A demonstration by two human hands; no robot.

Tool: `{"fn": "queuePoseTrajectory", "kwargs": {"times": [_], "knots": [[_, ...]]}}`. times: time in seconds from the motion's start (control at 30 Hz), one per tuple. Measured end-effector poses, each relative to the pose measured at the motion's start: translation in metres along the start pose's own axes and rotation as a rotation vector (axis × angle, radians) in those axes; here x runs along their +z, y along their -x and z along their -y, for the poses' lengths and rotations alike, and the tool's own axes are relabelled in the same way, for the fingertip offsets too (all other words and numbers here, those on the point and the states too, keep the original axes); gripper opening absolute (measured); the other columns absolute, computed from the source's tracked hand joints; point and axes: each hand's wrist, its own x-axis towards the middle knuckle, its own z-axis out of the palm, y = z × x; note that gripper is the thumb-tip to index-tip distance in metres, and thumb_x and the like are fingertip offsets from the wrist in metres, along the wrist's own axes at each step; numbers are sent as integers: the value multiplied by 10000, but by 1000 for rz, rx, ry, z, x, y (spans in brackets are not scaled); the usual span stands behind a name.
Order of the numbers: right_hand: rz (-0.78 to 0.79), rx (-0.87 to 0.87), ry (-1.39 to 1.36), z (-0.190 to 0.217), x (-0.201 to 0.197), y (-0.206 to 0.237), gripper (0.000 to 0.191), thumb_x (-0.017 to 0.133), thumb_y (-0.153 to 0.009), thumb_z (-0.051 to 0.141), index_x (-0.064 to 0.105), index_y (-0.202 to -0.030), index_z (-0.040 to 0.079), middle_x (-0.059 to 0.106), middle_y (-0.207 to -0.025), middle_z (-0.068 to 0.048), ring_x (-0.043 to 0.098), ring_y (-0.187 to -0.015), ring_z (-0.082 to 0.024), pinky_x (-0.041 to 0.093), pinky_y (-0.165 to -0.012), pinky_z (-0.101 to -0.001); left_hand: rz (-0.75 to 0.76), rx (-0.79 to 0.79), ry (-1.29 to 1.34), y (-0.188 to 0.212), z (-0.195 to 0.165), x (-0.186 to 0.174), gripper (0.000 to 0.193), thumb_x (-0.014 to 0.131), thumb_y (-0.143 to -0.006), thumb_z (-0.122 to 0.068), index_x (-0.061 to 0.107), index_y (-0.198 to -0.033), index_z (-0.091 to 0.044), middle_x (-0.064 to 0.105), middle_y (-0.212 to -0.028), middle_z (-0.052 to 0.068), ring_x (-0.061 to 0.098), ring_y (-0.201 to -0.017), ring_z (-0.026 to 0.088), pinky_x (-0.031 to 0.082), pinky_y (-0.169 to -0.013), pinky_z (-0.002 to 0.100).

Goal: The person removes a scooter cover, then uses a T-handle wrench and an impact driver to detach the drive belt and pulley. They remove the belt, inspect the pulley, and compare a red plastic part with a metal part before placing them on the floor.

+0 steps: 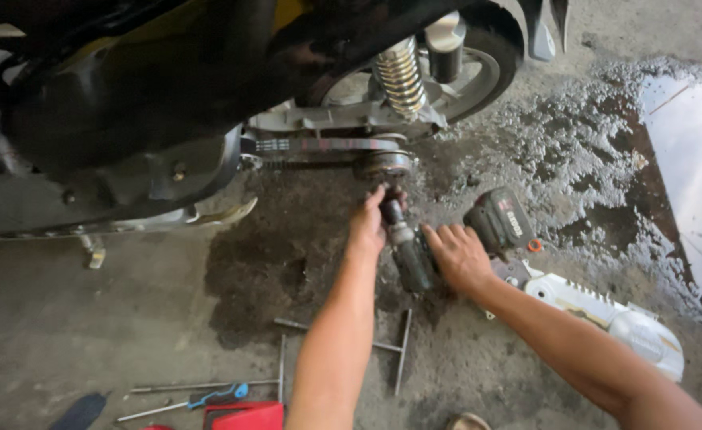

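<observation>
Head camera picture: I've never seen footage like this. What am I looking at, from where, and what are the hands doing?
The camera sits on a person's head, looking down along both bare arms at a wet concrete floor. A scooter stands there with its belt drive uncovered. The right hand grips a cordless impact wrench; the left hand steadies its socket end against the rear pulley. On the floor lie T-handle wrenches, a blue-handled screwdriver and a white cover.
</observation>
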Motion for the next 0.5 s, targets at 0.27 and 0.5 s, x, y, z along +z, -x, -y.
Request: {"fn": "queuePoseTrajectory", "kwargs": {"times": [0.27, 0.5], "knots": [[175, -22, 18, 44, -24, 72, 553, 617, -819, 168, 546, -1357, 65, 642, -1010, -85, 610, -994, -267, 474, -848, -426, -52, -154, 50, 67, 32, -25, 568, 470, -1010, -558, 641, -1178, -44, 731, -1019, 138, 710, -940, 315, 605, -816, 451], [244, 41, 2, 67, -42, 89, 560, 664, -774, 179, 580, -1319, 80, 651, -976, -77, 620, -979, -272, 485, -832, -422, -93, -196, 119, 110, 45, -34, 517, 468, -1019, -567, 618, -1168, -94, 721, -1015, 132, 705, -942, 302, 583, -804, 450]]}}
